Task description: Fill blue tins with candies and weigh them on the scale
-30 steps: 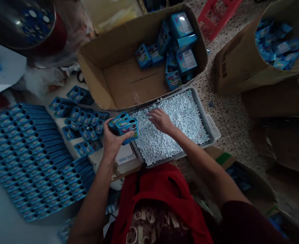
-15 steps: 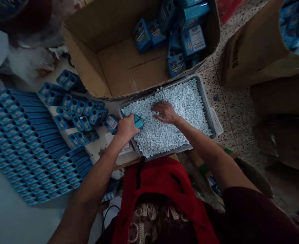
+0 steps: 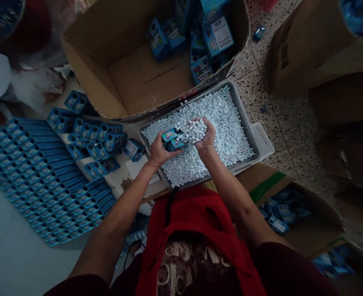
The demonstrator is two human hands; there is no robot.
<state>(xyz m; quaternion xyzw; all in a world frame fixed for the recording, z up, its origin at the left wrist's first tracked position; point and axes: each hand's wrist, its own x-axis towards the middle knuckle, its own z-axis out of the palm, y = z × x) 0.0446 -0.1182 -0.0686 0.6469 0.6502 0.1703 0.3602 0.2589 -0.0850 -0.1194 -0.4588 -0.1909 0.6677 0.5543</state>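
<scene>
My left hand [image 3: 160, 151] grips a pair of small blue boxes [image 3: 173, 139] over the left part of a grey tray [image 3: 245, 119]. White candies [image 3: 212, 158] fill the tray. My right hand [image 3: 208, 139] is cupped around a heap of the white candies [image 3: 194, 130], held against the right end of the two boxes. Beside the tray, on the left, a blue box [image 3: 133, 149] lies on the table, and more small blue boxes [image 3: 90, 130] stand in a loose group farther left.
A large cardboard box [image 3: 91, 80] holding blue boxes stands behind the tray. Many blue boxes [image 3: 45, 172] form tight rows at the left. Open cartons with blue packs [image 3: 282, 213] are at lower right; another carton [image 3: 295, 57] stands at upper right on the speckled floor.
My right hand has risen from the candies with a heap in it and moved against the boxes. My left hand has brought the boxes right, over the tray. The view has shifted slightly.
</scene>
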